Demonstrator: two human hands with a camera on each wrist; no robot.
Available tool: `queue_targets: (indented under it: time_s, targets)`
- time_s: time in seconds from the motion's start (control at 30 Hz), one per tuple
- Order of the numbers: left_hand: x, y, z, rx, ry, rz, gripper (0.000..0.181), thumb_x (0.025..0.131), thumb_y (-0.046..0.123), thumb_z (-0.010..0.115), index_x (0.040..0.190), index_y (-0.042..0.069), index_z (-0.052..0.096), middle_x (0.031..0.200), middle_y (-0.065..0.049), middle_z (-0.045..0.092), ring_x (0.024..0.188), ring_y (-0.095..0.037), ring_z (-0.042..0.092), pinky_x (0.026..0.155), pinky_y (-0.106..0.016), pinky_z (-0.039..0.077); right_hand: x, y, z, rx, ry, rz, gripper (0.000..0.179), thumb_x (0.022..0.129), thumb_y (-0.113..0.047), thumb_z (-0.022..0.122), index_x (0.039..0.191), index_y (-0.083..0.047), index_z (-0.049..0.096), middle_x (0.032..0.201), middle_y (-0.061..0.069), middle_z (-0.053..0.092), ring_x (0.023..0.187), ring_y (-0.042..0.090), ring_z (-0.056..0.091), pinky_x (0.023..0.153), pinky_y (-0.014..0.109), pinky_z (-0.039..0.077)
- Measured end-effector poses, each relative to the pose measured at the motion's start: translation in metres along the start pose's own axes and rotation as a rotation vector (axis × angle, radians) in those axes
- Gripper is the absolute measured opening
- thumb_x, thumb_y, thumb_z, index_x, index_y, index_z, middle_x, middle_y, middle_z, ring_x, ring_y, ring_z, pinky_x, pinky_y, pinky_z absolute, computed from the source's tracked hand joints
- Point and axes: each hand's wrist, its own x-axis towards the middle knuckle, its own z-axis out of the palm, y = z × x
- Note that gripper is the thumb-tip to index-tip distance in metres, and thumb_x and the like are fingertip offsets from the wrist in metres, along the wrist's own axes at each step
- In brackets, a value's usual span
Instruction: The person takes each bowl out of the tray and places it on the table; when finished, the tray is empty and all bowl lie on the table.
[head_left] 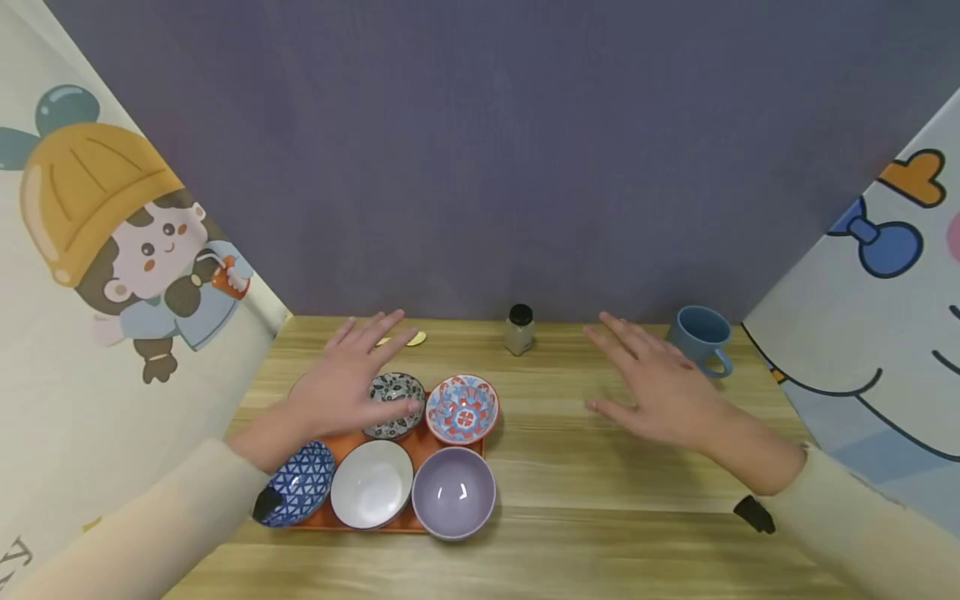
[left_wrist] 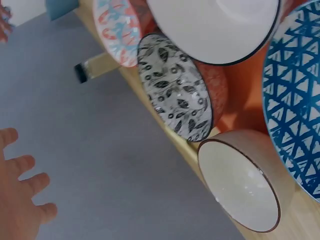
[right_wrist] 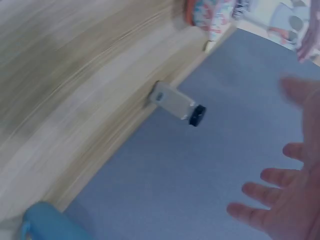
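My left hand (head_left: 345, 387) is spread palm down above the bowls, holding nothing, and overlaps the black-and-white leaf-patterned bowl (head_left: 397, 392). Out to the right, my right hand (head_left: 660, 387) is likewise spread with nothing in it, nearest the blue mug (head_left: 701, 333). An orange tray (head_left: 352, 527) bears a blue triangle-patterned bowl (head_left: 303, 483), a white bowl (head_left: 372, 485), a purple bowl (head_left: 454, 493) and a red-and-blue floral bowl (head_left: 462, 408). A cream bowl with a brown rim (left_wrist: 240, 185), mostly hidden behind my left hand in the head view, shows in the left wrist view.
A small glass jar with a black lid (head_left: 519, 330) stands near the back edge. Behind my left fingers lies a gold-coloured utensil (head_left: 417, 338), partly hidden. A grey-purple panel (head_left: 480, 167) rises behind the wooden table (head_left: 555, 475), with cartoon-printed panels on both sides.
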Motion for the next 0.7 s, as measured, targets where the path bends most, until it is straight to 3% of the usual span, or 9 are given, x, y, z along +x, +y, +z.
queue_targets:
  time_s: [0.07, 0.13, 0.2, 0.27, 0.37, 0.53, 0.7]
  targets:
    - [-0.003, -0.002, -0.005, -0.029, 0.036, -0.002, 0.094, 0.086, 0.073, 0.062, 0.161, 0.025, 0.034, 0.166, -0.01, 0.032, 0.149, -0.039, 0.036, 0.119, -0.065, 0.027, -0.001, -0.002, -0.004, 0.056, 0.046, -0.001, 0.082, 0.094, -0.049, 0.07, 0.16, -0.015, 0.035, 0.164, 0.016, 0.033, 0.132, 0.042, 0.055, 0.086, 0.054, 0.056]
    - [-0.008, -0.003, -0.009, -0.061, 0.066, 0.003, 0.09, 0.086, 0.067, 0.065, 0.16, 0.022, 0.037, 0.162, -0.011, 0.039, 0.144, -0.04, 0.042, 0.115, -0.065, 0.033, -0.001, -0.005, -0.005, 0.122, 0.089, 0.002, 0.072, 0.095, -0.04, 0.072, 0.155, -0.011, 0.044, 0.158, 0.015, 0.043, 0.119, 0.039, 0.064, 0.076, 0.049, 0.058]
    - [-0.015, -0.006, -0.012, -0.089, 0.097, 0.011, 0.086, 0.087, 0.06, 0.069, 0.157, 0.02, 0.042, 0.158, -0.013, 0.044, 0.14, -0.04, 0.047, 0.112, -0.064, 0.037, -0.002, -0.009, -0.004, 0.209, 0.111, 0.008, 0.064, 0.095, -0.035, 0.072, 0.15, -0.01, 0.05, 0.154, 0.013, 0.049, 0.119, 0.037, 0.065, 0.08, 0.049, 0.058]
    - [-0.023, -0.01, -0.013, -0.109, 0.123, 0.02, 0.081, 0.087, 0.053, 0.072, 0.154, 0.017, 0.047, 0.155, -0.013, 0.048, 0.137, -0.04, 0.049, 0.11, -0.063, 0.04, -0.002, -0.011, 0.001, 0.286, 0.122, 0.005, 0.058, 0.096, -0.033, 0.072, 0.146, -0.011, 0.053, 0.151, 0.011, 0.052, 0.125, 0.036, 0.062, 0.092, 0.054, 0.056]
    - [-0.038, -0.018, -0.014, -0.149, 0.142, -0.007, 0.076, 0.086, 0.046, 0.076, 0.152, 0.016, 0.051, 0.154, -0.012, 0.05, 0.137, -0.039, 0.05, 0.108, -0.063, 0.042, -0.002, -0.015, 0.009, 0.38, 0.129, -0.017, 0.054, 0.096, -0.029, 0.073, 0.144, -0.013, 0.056, 0.15, 0.011, 0.054, 0.132, 0.035, 0.057, 0.099, 0.055, 0.052]
    - [-0.065, -0.033, -0.015, -0.244, 0.145, -0.108, 0.072, 0.088, 0.036, 0.077, 0.153, 0.02, 0.05, 0.155, -0.009, 0.049, 0.141, -0.039, 0.047, 0.106, -0.066, 0.042, 0.004, -0.019, 0.022, 0.471, 0.134, -0.046, 0.054, 0.095, -0.027, 0.074, 0.144, -0.015, 0.056, 0.145, 0.007, 0.057, 0.125, 0.026, 0.061, 0.09, 0.045, 0.058]
    - [-0.09, -0.049, -0.013, -0.296, 0.147, -0.176, 0.07, 0.089, 0.029, 0.078, 0.152, 0.019, 0.05, 0.152, -0.012, 0.053, 0.137, -0.042, 0.05, 0.102, -0.069, 0.043, 0.017, -0.024, 0.032, 0.572, 0.093, -0.034, 0.059, 0.094, -0.031, 0.076, 0.147, -0.015, 0.054, 0.143, 0.003, 0.059, 0.121, 0.023, 0.064, 0.091, 0.044, 0.058]
